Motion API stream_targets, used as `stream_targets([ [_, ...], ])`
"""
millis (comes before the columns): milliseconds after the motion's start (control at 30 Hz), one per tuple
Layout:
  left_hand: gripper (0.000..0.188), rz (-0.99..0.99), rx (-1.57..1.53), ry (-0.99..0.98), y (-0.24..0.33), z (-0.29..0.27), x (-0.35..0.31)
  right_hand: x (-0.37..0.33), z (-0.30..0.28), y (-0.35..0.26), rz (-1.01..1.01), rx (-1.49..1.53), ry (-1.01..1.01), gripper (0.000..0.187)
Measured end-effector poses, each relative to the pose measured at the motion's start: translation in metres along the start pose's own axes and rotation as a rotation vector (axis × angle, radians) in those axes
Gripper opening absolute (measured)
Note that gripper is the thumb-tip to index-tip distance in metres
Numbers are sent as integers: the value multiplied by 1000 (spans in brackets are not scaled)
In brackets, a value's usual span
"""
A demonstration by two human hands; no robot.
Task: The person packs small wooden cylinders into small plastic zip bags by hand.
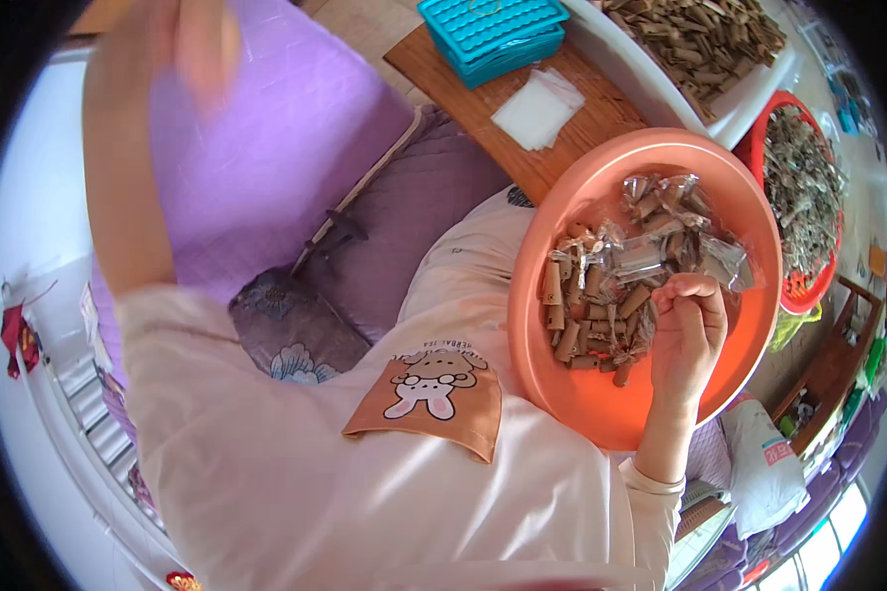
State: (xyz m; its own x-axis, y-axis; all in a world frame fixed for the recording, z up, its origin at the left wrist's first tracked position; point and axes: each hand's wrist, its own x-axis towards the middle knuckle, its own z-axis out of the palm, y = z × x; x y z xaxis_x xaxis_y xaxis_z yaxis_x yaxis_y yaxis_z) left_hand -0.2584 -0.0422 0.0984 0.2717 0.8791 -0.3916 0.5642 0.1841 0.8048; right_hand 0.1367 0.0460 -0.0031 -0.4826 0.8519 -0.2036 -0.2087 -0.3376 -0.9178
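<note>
In the head view, the right grip (688, 330) is over the right part of a large, round orange plastic basin (601, 406), its fingers curled inward; whether it grasps anything cannot be told. Just beside its fingertips lie small packets in clear, crinkled plastic film (636, 258), heaped at the basin's far side. Short brown cylindrical pieces (567, 317), bare-looking, lie loosely piled to the left of the grip, inside the same basin.

The left grip (202, 49) is raised at the upper left, well apart from the basin, in front of a purple quilted cover (296, 128). It is blurred, so whether it is clenched or released cannot be told.

Beyond the basin, a brown wooden table (601, 128) carries stacked teal plastic trays (493, 44) and thin white sheets (534, 113).
</note>
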Motion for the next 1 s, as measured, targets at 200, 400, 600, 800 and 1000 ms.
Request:
stream_targets([
  [200, 9, -190, 546, 558, -7, -81, 115, -9, -11, -9, -37, -102, 30, 16],
  [400, 23, 72, 587, 577, -4, 83, 155, -27, -40, -9, -89, -347, 194, 13],
  [600, 16, 195, 785, 924, -129, 172, 214, -18, -47, -24, 101, -679, 64, 13],
  [800, 11, 208, 781, 1052, -128, 179, 221, -1, -43, -7, 416, -1064, -425, 16],
  [1000, 16, 42, 713, 859, -116, 177, 218, 17, -14, 51, -162, -1392, -295, 12],
])
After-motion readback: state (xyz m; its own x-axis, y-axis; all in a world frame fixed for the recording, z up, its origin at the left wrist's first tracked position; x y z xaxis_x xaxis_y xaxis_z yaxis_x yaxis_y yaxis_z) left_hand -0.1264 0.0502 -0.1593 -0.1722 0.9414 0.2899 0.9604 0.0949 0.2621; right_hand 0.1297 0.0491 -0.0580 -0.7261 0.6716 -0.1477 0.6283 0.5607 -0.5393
